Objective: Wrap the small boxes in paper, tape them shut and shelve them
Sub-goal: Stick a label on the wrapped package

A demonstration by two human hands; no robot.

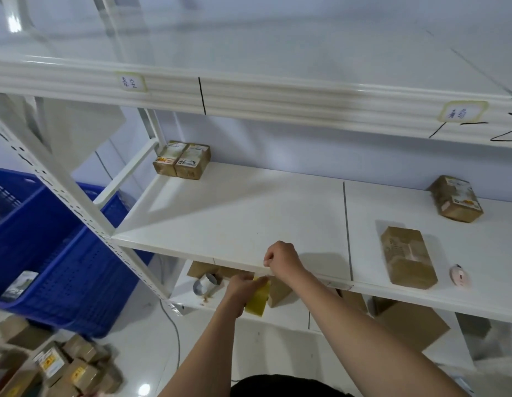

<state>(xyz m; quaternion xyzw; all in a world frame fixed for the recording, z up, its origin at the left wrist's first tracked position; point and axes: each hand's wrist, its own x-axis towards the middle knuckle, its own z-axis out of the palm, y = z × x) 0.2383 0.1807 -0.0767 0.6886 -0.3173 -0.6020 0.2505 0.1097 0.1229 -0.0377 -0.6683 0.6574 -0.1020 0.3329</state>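
A roll of yellowish-tan packing tape [257,298] is hanging low in the middle of the frame, just under the front lip of the white metal shelf [249,213]. It is likely light and stiff at its ring but sticky and floppy along the freed strip, so the best hold is the roll's edge with one hand and the loose end with the other, keeping the strip taut so it does not fold onto itself.

The person's left hand [240,290] is curling its fingers round the roll from the left. The right hand [280,257] is sitting just above it at the shelf edge, fingers bunched and seemingly pinching the tape's free end; the pinch itself is too small to confirm. Both forearms are reaching up from the bottom of the frame.

One brown paper-wrapped box [408,257] is lying at the right of the shelf, another taped brown box [455,199] farther back, and a pair of labelled brown boxes [181,163] at the back left. More small brown boxes [77,365] are piled on the floor at lower left, beside a blue plastic crate [48,247].
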